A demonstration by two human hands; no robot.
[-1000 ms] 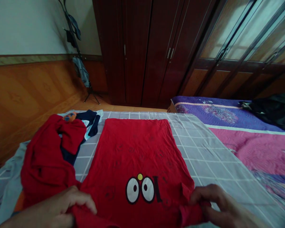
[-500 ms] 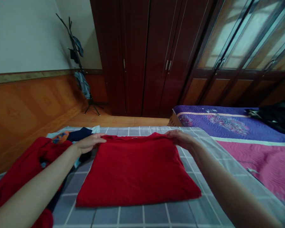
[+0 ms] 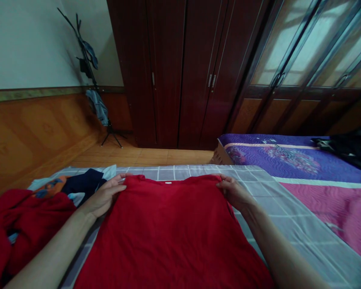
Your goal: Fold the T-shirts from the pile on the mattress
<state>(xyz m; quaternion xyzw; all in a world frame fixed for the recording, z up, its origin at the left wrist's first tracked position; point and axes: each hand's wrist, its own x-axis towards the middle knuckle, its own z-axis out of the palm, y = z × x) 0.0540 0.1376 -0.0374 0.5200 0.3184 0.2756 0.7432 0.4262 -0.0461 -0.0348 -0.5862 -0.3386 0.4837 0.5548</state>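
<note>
Left hand [image 3: 105, 196] and right hand [image 3: 235, 193] each pinch one shoulder of one red T-shirt [image 3: 174, 233], lower centre of frame; one white neck label [image 3: 168, 183], unreadable.

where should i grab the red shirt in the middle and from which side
Likely at its two far corners, one hand from each side: the red shirt is spread wide, with those corners flanking the neckline, and the left hand and right hand hold it there.
</note>
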